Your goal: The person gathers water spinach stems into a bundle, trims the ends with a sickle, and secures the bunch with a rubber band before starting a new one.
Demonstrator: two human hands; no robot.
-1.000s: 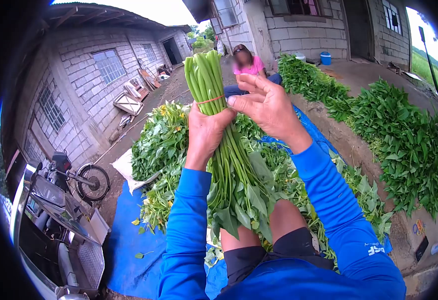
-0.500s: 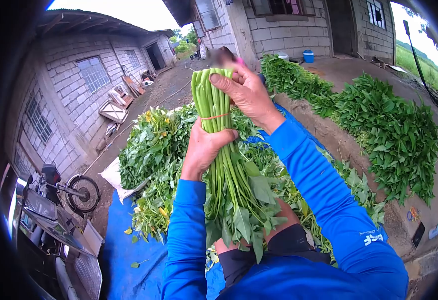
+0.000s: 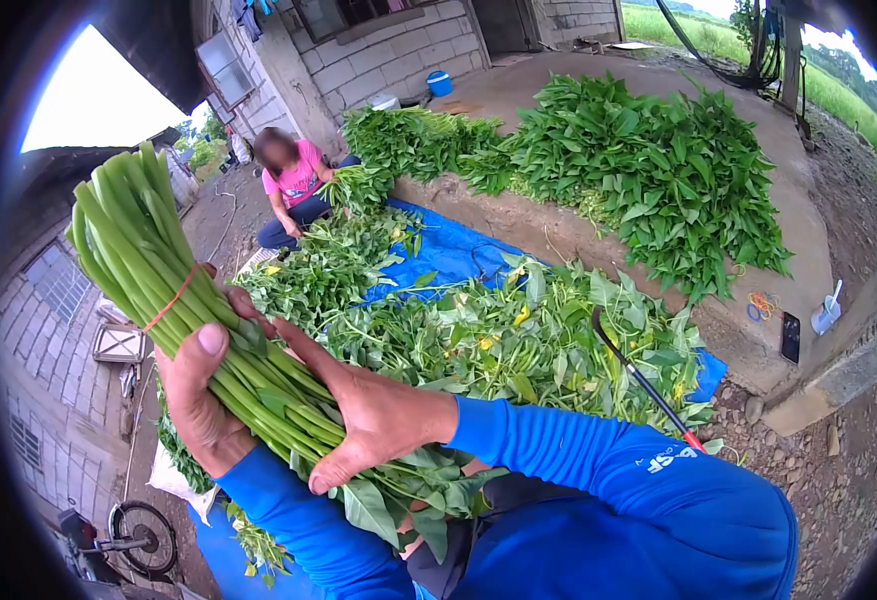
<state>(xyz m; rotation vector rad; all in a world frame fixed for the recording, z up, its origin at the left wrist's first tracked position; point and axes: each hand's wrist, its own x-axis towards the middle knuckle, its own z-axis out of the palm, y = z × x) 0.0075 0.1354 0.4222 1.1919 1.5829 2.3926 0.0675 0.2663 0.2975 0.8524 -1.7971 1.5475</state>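
A thick bundle of green stems (image 3: 143,245), tied with an orange-red band (image 3: 170,300), is tilted with its cut ends to the upper left and its leaves to the lower right. My left hand (image 3: 201,400) is wrapped round it just below the band, thumb on top. Around the stems nearer the leaves is my right hand (image 3: 373,415), its thumb on the near side and its fingers partly hidden behind the bundle. Loose leafy stems (image 3: 498,340) lie in a heap beyond my hands on a blue sheet (image 3: 448,250).
Across the heap, a person in a pink shirt (image 3: 300,180) crouches holding greens. Leafy bundles (image 3: 658,170) are piled on the concrete ledge. A sickle-like tool (image 3: 648,388) lies at the right, near a phone (image 3: 790,337), rubber bands (image 3: 760,305) and a white cup (image 3: 826,315).
The bundle has moved left and tipped over to the left. My right hand has gone from the cut ends down to the stems below the band. The view has turned right, showing the crouching person.
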